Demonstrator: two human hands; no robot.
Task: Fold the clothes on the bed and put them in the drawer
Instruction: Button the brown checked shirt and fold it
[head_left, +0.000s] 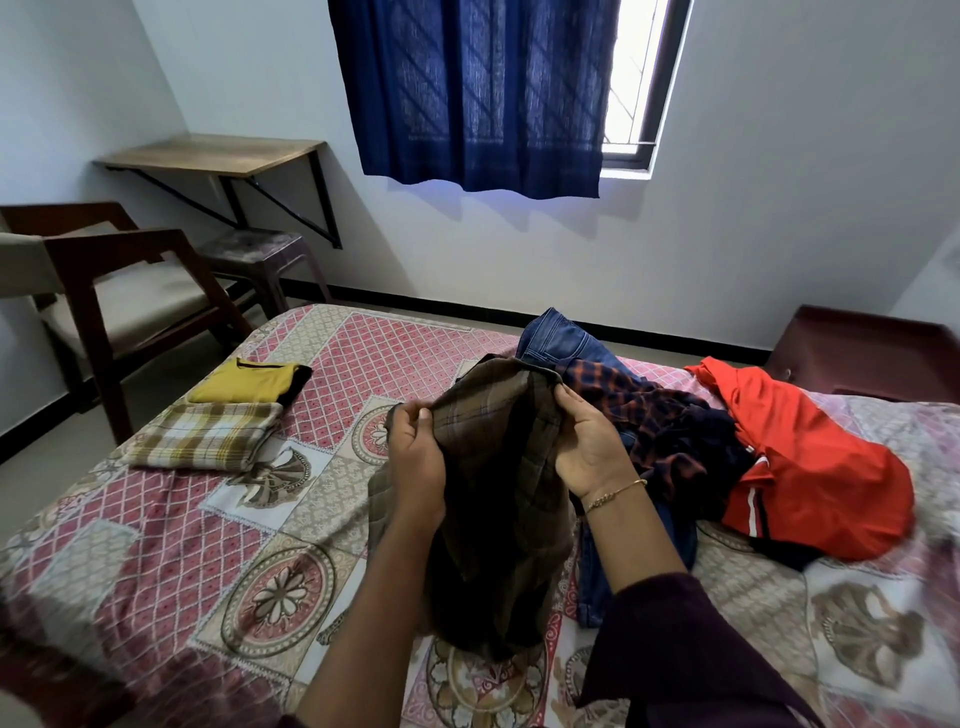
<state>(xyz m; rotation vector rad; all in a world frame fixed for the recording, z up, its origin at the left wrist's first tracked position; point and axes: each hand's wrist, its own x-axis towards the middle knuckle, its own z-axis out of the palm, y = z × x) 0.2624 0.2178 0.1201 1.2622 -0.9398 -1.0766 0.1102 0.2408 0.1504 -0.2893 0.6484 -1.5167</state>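
Observation:
A brown plaid shirt hangs lifted above the bed, bunched between my hands. My left hand grips its left edge and my right hand pinches its upper right edge. Two folded garments lie on the bed's far left: a yellow one and a yellow-brown checked one. An unfolded pile sits to the right: blue jeans, a navy-orange checked shirt and a red garment.
A dark maroon drawer unit stands past the bed's right side. A wooden armchair, a plastic stool and a wall-mounted desk stand at the left. A blue curtain covers the window.

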